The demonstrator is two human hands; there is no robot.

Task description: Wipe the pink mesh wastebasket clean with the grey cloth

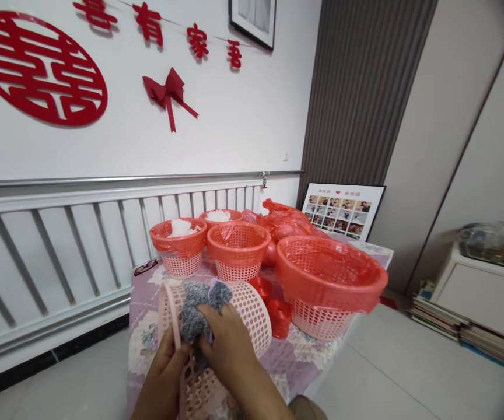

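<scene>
At the bottom of the frame, left of centre, the left hand [167, 364] grips the rim of a pale pink basket [256, 318] that lies on its side in the lower middle. The right hand [228, 338] holds a fuzzy grey cloth [195, 309] against the basket's perforated wall, fingers bunched into it. Under them spreads a purple floral tablecloth [140, 350]. Just right of the basket sit red rolls [279, 318], beside a large basket [322, 321] lined with red plastic, right of centre. Farther back, in the middle, stands a smaller lined basket [237, 271]; to its left, another [184, 266] holds white material, with dark-framed glasses [146, 267] near it at the table's edge. A third small basket [234, 216] and a red plastic bag [287, 219] come behind. Beyond, a white radiator [68, 251] crosses the left, below a red bow [167, 90] on the wall.
</scene>
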